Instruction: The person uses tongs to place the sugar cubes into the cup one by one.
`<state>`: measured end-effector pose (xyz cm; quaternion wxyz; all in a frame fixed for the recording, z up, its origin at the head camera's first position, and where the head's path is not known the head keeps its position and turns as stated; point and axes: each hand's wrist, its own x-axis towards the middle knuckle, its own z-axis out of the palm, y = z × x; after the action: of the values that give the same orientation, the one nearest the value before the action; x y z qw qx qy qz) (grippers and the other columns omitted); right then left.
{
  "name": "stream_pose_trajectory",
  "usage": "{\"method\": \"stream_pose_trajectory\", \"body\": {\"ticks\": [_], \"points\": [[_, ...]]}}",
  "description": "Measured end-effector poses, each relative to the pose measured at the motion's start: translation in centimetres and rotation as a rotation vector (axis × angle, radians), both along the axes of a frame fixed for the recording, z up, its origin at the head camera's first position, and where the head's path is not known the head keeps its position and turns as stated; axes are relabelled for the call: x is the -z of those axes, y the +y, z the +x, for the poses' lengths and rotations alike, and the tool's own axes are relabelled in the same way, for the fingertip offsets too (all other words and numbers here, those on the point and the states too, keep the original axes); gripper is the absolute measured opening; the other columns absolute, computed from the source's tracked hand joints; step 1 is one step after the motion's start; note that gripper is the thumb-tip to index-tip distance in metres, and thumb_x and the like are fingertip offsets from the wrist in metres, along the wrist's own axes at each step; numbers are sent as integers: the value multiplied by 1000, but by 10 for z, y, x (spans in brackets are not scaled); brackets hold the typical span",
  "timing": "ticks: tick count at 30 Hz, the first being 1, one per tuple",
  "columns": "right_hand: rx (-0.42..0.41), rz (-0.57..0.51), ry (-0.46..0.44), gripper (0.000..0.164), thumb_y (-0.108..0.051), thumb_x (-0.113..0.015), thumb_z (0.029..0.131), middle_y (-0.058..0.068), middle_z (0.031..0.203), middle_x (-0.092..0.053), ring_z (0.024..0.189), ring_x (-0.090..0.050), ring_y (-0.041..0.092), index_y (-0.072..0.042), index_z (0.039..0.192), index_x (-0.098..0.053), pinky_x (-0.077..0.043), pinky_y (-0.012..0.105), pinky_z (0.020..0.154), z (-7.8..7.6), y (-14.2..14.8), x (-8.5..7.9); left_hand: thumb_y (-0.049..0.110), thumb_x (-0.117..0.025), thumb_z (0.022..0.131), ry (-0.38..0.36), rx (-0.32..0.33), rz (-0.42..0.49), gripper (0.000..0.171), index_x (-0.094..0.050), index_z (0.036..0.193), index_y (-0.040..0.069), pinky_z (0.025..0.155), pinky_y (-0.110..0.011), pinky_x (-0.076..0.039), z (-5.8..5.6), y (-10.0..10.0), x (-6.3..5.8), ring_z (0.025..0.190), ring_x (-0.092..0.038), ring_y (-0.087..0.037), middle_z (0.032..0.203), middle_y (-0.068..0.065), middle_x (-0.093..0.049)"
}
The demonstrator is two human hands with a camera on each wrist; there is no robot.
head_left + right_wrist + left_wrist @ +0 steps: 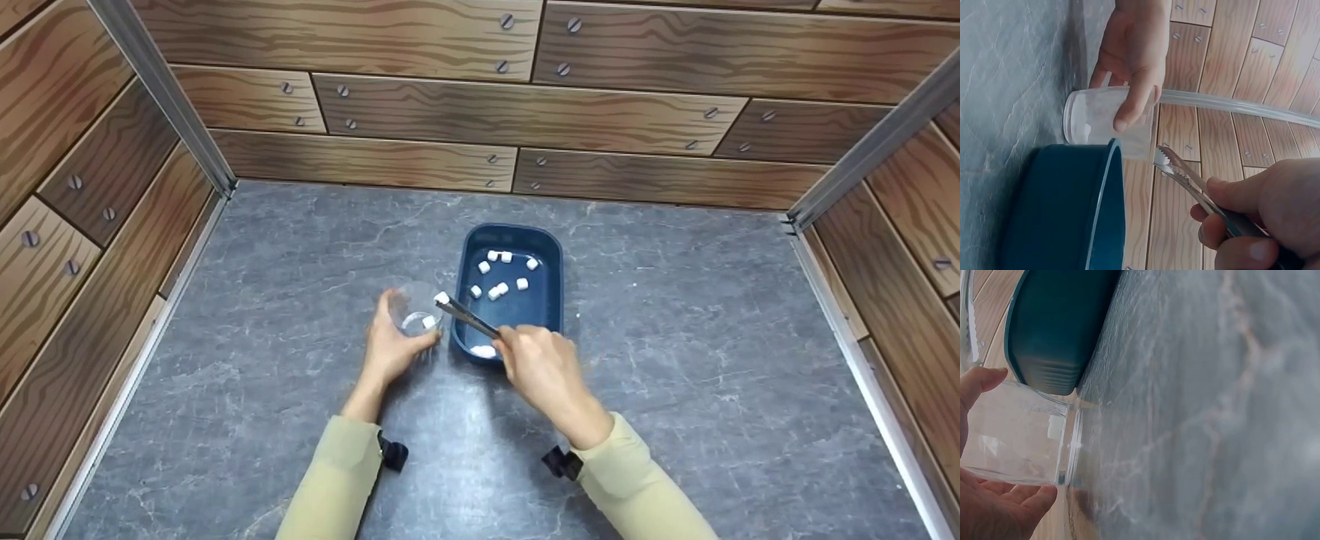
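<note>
My left hand (391, 341) holds a clear cup (1016, 433), thumb on one side and fingers on the other, upright on the floor left of the blue bin. A white cube (428, 322) lies at the cup's bottom. In my right hand (544, 371) are metal tongs (1202, 197) with serrated tips, pinching another white cube (442, 298) close to the cup's rim. Beneath the tongs stands the blue bin (551, 315), with several white cubes (499, 290) scattered inside and more at its near end, partly behind the right hand.
Grey marbled floor (712, 337) spreads around the bin and cup. Wood-patterned panels (450, 105) rise at the back and both sides, with metal posts (169, 105) at the corners. Black wrist cameras (393, 453) sit on both sleeves.
</note>
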<state>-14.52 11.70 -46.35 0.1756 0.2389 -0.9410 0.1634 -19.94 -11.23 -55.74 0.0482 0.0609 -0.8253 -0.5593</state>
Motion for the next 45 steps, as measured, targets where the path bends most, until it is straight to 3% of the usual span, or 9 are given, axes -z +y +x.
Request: {"method": "stream_pose_trajectory", "body": {"ticks": [8, 15, 29, 45], "points": [[-17, 13, -26, 17, -23, -72, 90, 1, 65, -59, 52, -59, 22, -7, 86, -69, -49, 36, 43, -2, -5, 5, 18, -90, 62, 17, 5, 8, 109, -27, 148, -5, 112, -46, -31, 0, 1, 1, 131, -44, -38, 141, -23, -48], [37, -18, -89, 21, -24, -71, 91, 3, 72, -63, 58, -62, 24, -3, 95, -70, -50, 37, 46, -6, 5, 6, 18, -89, 63, 40, -3, -12, 103, -31, 146, -4, 108, -44, -36, 0, 1, 1, 126, -48, -37, 137, -24, -51], [166, -52, -139, 26, -25, -70, 92, 12, 82, -69, 70, -67, 33, 0, 99, -69, -53, 48, 54, -17, 25, 12, 15, -90, 61, 48, -12, -20, 103, -33, 145, -3, 109, -46, -34, 1, 1, 1, 126, -47, -39, 136, -26, -51], [308, 105, -233, 24, -25, -70, 90, 16, 72, -67, 61, -63, 40, -4, 79, -66, -48, 52, 47, -20, 33, 21, 18, -90, 61, 28, -13, -19, 103, -33, 145, -2, 107, -45, -37, 1, 1, -1, 123, -50, -37, 134, -23, -54]]}}
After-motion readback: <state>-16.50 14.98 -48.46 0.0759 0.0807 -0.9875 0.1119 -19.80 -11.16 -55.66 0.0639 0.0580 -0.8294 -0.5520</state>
